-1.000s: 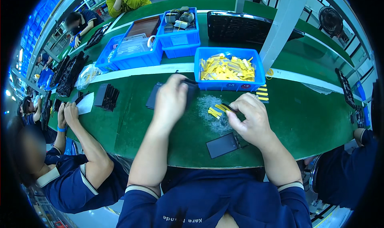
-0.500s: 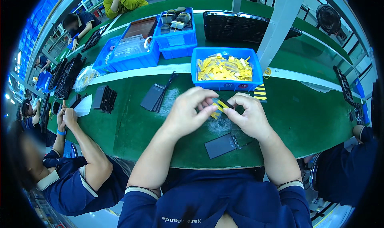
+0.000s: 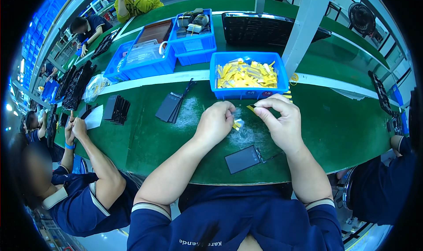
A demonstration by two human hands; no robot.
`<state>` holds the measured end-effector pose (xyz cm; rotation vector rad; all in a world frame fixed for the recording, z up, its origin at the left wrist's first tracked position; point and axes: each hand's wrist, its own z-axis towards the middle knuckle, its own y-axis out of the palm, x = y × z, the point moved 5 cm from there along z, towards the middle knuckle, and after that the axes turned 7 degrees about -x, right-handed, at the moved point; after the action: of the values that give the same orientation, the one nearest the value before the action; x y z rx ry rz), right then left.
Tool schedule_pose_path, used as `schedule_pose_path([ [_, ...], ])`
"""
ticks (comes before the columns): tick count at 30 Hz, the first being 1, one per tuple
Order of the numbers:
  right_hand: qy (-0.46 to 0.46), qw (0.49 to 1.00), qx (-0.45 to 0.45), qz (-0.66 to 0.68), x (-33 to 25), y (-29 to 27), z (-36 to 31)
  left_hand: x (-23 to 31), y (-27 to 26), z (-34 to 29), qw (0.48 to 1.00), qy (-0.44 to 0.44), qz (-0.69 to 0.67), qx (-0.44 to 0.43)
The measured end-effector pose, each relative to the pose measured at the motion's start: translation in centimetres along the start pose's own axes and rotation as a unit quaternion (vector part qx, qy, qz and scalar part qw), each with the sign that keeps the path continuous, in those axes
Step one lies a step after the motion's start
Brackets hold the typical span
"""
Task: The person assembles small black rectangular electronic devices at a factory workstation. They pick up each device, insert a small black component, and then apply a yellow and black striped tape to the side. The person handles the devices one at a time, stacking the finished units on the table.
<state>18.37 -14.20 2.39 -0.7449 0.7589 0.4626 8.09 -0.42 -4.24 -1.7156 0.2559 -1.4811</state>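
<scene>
My left hand (image 3: 214,124) is closed with a piece of clear film with yellow ends (image 3: 238,125) at its fingertips. To its right, my right hand (image 3: 282,119) pinches a small black-and-yellow adhesive strip (image 3: 251,108) between thumb and forefinger. A gap separates the two hands. Below them on the green table lies a flat black battery (image 3: 242,160) with a thin connector cable at its right end. Just beyond my hands stands a blue bin (image 3: 247,93) full of yellow-and-clear strips (image 3: 246,75).
Left of my hands lies a fanned stack of black batteries (image 3: 169,108), with another stack (image 3: 116,109) farther left. Blue bins (image 3: 150,67) stand at the back. A metal post (image 3: 304,31) rises behind the strip bin. A co-worker (image 3: 88,193) sits at my left.
My hands have moved apart. The right hand has drawn the black-and-yellow strip away, while the clear film stays with the left hand, which has shifted slightly down.
</scene>
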Motion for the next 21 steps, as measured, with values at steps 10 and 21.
schedule_pose_path([
  [10, -0.046, 0.998, 0.015, -0.049, -0.6, 0.1, -0.2, 6.2, 3.0, -4.7, 0.959, 0.184, 0.164, -0.141],
  [21, -0.05, 0.997, -0.021, -0.054, -0.6, 0.5, -0.2, 2.9, 0.7, -2.6, 0.977, 0.022, -0.195, -0.085],
])
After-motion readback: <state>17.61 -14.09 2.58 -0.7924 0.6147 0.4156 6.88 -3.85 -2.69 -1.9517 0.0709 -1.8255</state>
